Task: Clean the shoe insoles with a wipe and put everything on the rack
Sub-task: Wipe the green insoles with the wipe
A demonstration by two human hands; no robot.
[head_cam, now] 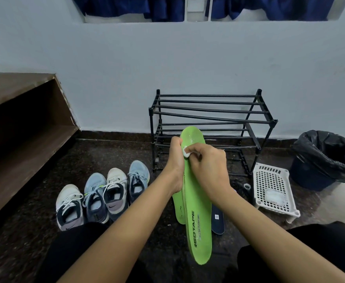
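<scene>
At the bottom centre of the frame, a bright green insole (198,223) is held up lengthwise, heel end nearest, with its printed face showing. The left hand (175,160) grips its left edge near the toe end, fingers curled round it. The right hand (207,170) pinches a small white wipe (186,153) and presses it on the insole's upper part, so the two hands sit close together.

Beneath them on the dark speckled floor lie a second green insole (177,209) and, just right of the held one, a dark insole (217,220). At the lower left, four sneakers (104,197) stand side by side. At the right, a white perforated basket (269,174) holds a pale bundle (273,196), possibly used wipes; the view is too soft to tell.

Further back in the centre, a black rack (208,108) stands against the pale wall. A bin with a black liner (327,156) sits at the far right, and a brown wooden shelf (24,127) fills the left.
</scene>
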